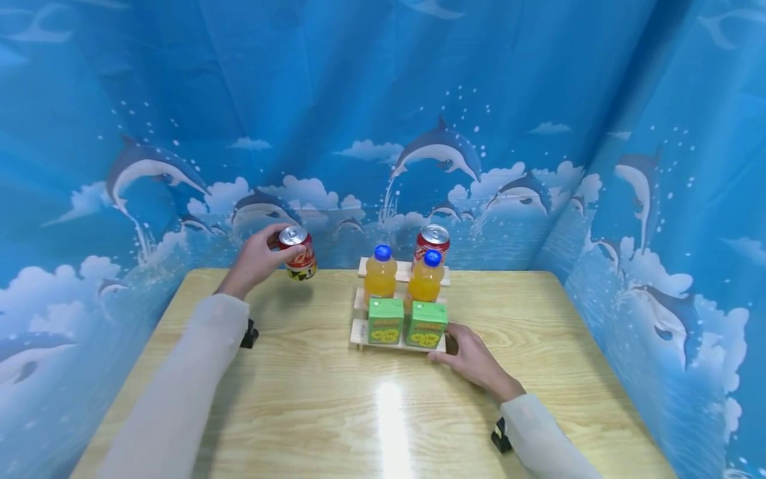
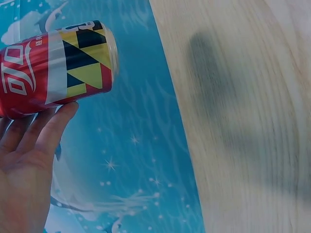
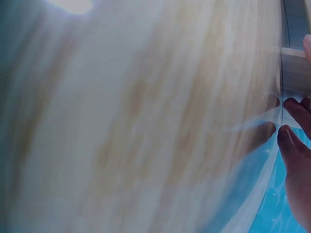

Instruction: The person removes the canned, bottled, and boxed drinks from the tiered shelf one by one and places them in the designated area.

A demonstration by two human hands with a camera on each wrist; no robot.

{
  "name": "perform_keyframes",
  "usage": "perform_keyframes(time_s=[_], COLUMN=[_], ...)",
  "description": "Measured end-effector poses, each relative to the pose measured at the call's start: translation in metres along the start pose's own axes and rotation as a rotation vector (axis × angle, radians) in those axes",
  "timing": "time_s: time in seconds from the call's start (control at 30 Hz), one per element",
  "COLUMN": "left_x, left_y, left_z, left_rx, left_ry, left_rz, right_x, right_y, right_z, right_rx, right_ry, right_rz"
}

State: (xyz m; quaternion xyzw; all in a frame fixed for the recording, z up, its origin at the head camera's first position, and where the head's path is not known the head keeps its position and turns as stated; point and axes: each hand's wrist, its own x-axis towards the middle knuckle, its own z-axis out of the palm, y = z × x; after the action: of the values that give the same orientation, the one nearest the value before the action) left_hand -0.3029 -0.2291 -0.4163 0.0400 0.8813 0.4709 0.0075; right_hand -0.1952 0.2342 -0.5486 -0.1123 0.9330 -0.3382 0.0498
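Note:
My left hand point(image 1: 260, 258) grips a red cola can point(image 1: 302, 256) in the air over the table's back left, left of a small tiered wooden rack point(image 1: 359, 332). The left wrist view shows the can's point(image 2: 75, 70) yellow-and-black triangle pattern, with my fingers beneath it. My right hand point(image 1: 475, 359) holds the rack's front right corner, thumb at the front edge and fingers along the side. Two green juice boxes point(image 1: 385, 322) stand on the front tier. Behind them are two orange juice bottles point(image 1: 380, 276) with blue caps, and another cola can point(image 1: 433, 243) stands at the back right.
The light wood-grain table point(image 1: 311, 399) reflects a bright strip of light near its middle. Blue curtains point(image 1: 359, 80) printed with dolphins hang around its back and sides. The raised can's shadow point(image 2: 214, 77) falls on the tabletop.

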Motion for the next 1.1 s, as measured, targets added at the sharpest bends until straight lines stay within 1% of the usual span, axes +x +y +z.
perform_keyframes(time_s=[0.1, 0.23, 0.4, 0.67, 0.87, 1.1], left_x=[-0.003, -0.008, -0.013, -0.022, -0.026, -0.031], left_y=[-0.006, -0.014, -0.022, -0.037, -0.049, -0.059], left_z=[-0.004, -0.008, -0.014, -0.018, -0.023, -0.027], left_rx=[0.015, 0.015, 0.020, 0.019, 0.048, 0.015], left_ry=[0.010, 0.015, 0.015, 0.015, 0.021, 0.023], left_rz=[-0.011, -0.010, -0.028, -0.051, -0.090, -0.107], right_x=[0.000, 0.000, 0.000, 0.001, 0.000, 0.001], right_y=[0.000, -0.001, -0.001, -0.001, -0.001, -0.001], right_z=[0.000, 0.000, 0.000, 0.001, 0.003, 0.001], right_rx=[0.001, 0.003, -0.002, 0.006, 0.004, 0.004], right_ry=[0.000, -0.001, 0.002, 0.000, 0.001, 0.000], right_rz=[-0.005, -0.005, -0.008, 0.003, 0.020, 0.016])
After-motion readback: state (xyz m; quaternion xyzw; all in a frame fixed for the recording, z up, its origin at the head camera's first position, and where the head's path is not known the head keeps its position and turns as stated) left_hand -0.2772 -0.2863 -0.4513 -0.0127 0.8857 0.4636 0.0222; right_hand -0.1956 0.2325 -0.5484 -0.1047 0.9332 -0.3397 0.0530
